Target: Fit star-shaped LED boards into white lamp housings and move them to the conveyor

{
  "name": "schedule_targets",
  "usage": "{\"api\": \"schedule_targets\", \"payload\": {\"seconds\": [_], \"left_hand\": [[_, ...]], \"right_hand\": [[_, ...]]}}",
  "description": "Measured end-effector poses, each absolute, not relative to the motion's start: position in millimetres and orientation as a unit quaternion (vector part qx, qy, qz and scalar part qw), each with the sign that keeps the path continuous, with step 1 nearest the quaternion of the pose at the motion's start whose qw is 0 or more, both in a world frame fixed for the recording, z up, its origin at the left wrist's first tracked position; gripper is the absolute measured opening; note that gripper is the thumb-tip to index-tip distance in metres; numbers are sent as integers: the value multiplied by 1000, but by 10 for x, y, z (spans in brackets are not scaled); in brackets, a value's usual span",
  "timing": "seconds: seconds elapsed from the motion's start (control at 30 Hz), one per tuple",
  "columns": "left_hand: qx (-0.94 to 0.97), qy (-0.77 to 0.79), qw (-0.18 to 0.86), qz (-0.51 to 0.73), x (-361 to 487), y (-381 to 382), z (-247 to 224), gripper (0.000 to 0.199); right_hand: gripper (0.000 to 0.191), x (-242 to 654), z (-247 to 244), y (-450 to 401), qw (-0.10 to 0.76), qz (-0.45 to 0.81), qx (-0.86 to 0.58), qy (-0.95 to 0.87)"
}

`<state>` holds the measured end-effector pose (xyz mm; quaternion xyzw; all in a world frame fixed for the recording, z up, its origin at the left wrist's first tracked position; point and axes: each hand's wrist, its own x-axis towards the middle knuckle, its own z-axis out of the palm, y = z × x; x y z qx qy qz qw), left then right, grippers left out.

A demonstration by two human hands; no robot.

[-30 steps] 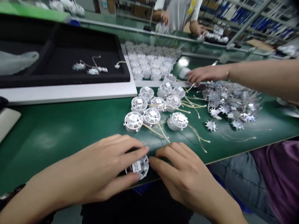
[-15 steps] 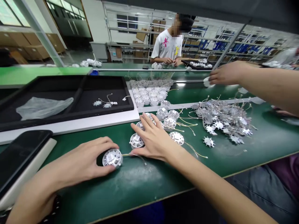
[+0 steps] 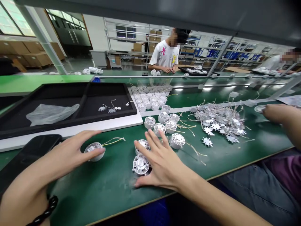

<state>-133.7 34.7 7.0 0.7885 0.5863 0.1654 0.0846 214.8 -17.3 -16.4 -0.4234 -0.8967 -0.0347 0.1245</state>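
My left hand [image 3: 68,157] is around a round white housing [image 3: 94,153] with thin wires. Its thumb lies across the near side, and the fingers stretch out apart behind. My right hand [image 3: 160,157] spreads over the bench, fingers apart. Between its thumb and fingers sits another round white housing [image 3: 141,164] with a silver spoked plate in it. A further housing [image 3: 142,146] stands just behind, partly covered by the fingers. Beyond the right fingertips are several similar housings [image 3: 171,125], some with wires trailing right.
Loose star-shaped plates with wires form a pile [image 3: 218,117] on the right. A black tray [image 3: 103,91] holds a plastic bag [image 3: 53,114] and a few plates. A phone [image 3: 30,160] lies at left. Another person's hand [image 3: 275,114] holds a white piece at right; a co-worker [image 3: 166,56] stands opposite.
My left hand has shifted left with its housing and loosened around it. My right hand has come nearer the front edge, and a housing has moved nearer too. The neighbour's arm has drawn back.
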Motion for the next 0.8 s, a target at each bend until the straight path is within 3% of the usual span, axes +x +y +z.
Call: {"api": "schedule_targets", "payload": {"seconds": [0.07, 0.2, 0.33, 0.4, 0.47, 0.53, 0.8], "left_hand": [[784, 579, 44, 220, -1245, 351, 109, 77], [798, 512, -13, 318, -1083, 321, 177, 58], [818, 418, -57, 392, -919, 259, 209, 29], [828, 369, -72, 417, -838, 242, 204, 20], [842, 319, -82, 428, -767, 240, 188, 17], [856, 279, -88, 427, -710, 248, 166, 18], [879, 208, -104, 416, -571, 202, 147, 19]], "right_hand": [[121, 2267, -62, -205, 101, -49, -465, -878], [89, 2509, 132, -308, 85, -158, -541, -822], [54, 2322, 194, -456, 166, -185, -416, -875], [63, 2105, 153, -464, 145, -121, -382, -905], [96, 1921, 89, -403, 86, -46, -441, -892], [114, 1822, 27, -313, 42, 11, -512, -858], [109, 1829, -34, -169, 9, 49, -508, -860]]}}
